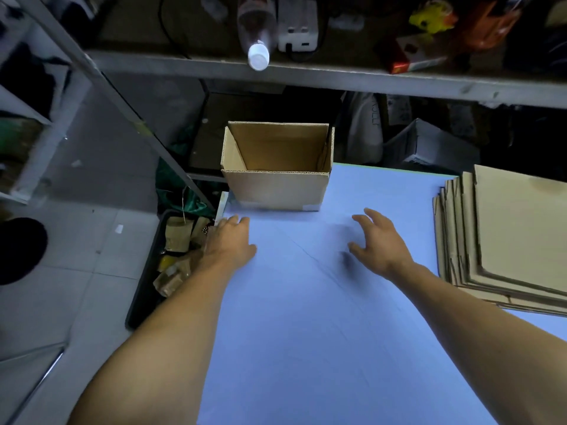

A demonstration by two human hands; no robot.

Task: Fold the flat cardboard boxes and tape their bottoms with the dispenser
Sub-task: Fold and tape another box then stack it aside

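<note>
Box [277, 176] upright, far table edge | L hand [228, 240] & R hand [376, 240] both loose, holding nothing

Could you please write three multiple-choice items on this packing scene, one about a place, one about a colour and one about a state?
1. Where does the stack of flat brown cardboard boxes lie?
A. at the table's right side
B. on the floor
C. inside the open box

2. What colour is the flat table top?
A. red
B. light blue
C. black

3. How does the upright brown cardboard box stand?
A. flattened
B. taped shut on top
C. erected, top open

Answers: 1 A, the stack rests on the table's right part, beyond the right hand. 2 B, the bare surface between both hands looks light blue. 3 C, its inside walls show from above, and neither the right nor the left hand touches it.
</note>
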